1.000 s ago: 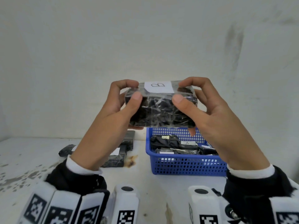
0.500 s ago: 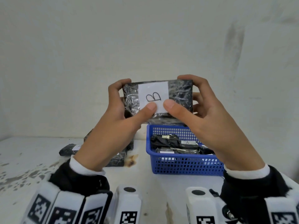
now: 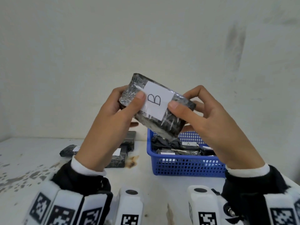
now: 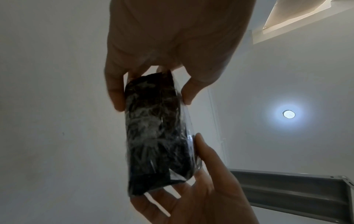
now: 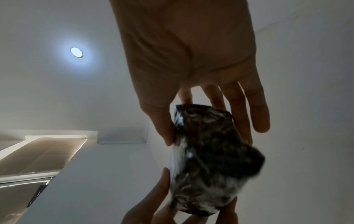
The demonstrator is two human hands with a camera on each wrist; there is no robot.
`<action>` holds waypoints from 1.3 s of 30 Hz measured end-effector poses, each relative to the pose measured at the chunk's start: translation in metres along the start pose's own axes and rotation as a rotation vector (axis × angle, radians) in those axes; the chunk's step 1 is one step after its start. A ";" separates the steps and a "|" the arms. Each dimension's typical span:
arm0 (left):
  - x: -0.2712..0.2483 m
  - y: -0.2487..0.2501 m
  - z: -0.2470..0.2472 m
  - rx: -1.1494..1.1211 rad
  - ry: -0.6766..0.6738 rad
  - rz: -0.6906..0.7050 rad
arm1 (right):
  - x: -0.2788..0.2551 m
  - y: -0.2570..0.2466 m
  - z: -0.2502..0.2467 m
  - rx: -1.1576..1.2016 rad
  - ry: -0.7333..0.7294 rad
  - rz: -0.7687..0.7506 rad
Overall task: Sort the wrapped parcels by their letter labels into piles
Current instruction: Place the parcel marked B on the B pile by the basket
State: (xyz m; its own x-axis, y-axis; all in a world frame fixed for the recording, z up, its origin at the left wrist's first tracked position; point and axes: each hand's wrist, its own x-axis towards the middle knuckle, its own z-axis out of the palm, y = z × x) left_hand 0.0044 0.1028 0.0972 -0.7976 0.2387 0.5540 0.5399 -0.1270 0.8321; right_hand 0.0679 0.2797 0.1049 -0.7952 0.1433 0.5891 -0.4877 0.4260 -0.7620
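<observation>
Held item: black parcel (image 3: 155, 109) wrapped in clear film, raised in the air above the near rim of the blue basket (image 3: 186, 166), tilted with its left end higher. White paper label (image 3: 156, 103) on the face turned toward the head camera, handwritten "B", the letter lying on its side.

Left hand (image 3: 110, 125): grips the parcel's upper left end, thumb pressed on the front face at the label's edge, fingers curled behind.

Right hand (image 3: 209, 125): pinches the lower right end, thumb on the front by the label, fingers behind.

Blue basket: on the white table (image 3: 32, 159), holding several more black wrapped parcels (image 3: 178, 147); one label appears to read "A", though it is small.

Loose black parcels (image 3: 121, 153): a group on the table left of the basket, partly hidden by the left wrist; labels not legible.
</observation>
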 end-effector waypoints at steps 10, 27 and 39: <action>0.001 -0.003 0.002 -0.029 0.011 -0.039 | 0.002 0.002 0.006 -0.075 -0.045 -0.006; -0.005 0.002 0.001 0.190 -0.098 0.072 | -0.001 -0.005 0.007 -0.055 -0.055 0.052; -0.005 0.007 0.000 -0.001 -0.125 0.017 | -0.002 -0.004 0.004 0.008 -0.121 0.081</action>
State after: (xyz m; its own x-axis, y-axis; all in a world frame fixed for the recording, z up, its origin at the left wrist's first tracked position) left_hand 0.0130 0.1009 0.1004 -0.7482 0.3549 0.5606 0.5530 -0.1333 0.8224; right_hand 0.0698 0.2746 0.1055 -0.8693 0.0677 0.4896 -0.4230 0.4103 -0.8079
